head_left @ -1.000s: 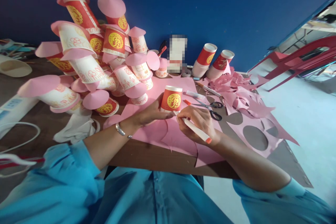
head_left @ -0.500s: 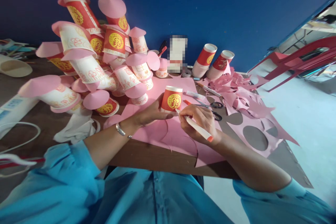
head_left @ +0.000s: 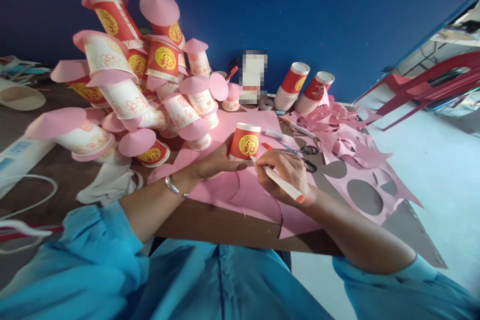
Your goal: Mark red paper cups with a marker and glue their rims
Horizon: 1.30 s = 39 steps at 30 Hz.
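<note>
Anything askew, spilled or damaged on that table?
No spill or damage stands out; the cup in the left hand looks intact. Oddest bits: the cone-topped cups heaped at left tilt every which way, though lens distortion may exaggerate it, and one pointed pink scrap at right seems to overhang the table edge.

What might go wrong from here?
The pen in the right hand points at the cup in the left hand; a slip might mark it wrongly. The right hand might brush the scissors beside it. Some pink-hatted cups in the pile are tilted, so a knock might topple them.
</note>
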{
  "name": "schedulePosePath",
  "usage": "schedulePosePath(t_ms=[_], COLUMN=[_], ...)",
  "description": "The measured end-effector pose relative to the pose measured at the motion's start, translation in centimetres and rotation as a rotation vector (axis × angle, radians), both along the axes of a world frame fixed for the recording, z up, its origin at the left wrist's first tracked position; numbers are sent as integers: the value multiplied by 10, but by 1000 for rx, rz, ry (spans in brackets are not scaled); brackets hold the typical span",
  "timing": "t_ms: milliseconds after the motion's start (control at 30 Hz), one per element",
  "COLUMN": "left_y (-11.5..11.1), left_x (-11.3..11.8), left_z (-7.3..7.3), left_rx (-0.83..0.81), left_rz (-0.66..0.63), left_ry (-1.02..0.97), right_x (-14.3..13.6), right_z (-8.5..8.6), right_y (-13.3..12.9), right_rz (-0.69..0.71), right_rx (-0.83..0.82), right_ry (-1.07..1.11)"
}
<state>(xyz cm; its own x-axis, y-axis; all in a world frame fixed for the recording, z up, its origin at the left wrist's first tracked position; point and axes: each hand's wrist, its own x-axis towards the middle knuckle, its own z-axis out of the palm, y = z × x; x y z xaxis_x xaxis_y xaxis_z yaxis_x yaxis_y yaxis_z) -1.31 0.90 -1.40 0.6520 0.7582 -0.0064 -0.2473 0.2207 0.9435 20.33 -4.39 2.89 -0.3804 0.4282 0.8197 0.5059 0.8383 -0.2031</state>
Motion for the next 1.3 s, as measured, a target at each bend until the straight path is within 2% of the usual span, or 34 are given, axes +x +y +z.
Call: schedulePosePath(t_ms=[533, 1067, 1300], left_y=[-2, -3, -3], left_x=[3, 3, 3], left_z=[10, 10, 7], left_rx=[6, 14, -38], left_rz=[19, 17, 25], left_ry=[-3, -10, -40], right_x=[1, -1, 0], right_z=[-2, -1, -3], right_y=[0, -1, 0], right_rz=[-68, -79, -83], right_rx=[9, 20, 25], right_ry=[21, -2, 17])
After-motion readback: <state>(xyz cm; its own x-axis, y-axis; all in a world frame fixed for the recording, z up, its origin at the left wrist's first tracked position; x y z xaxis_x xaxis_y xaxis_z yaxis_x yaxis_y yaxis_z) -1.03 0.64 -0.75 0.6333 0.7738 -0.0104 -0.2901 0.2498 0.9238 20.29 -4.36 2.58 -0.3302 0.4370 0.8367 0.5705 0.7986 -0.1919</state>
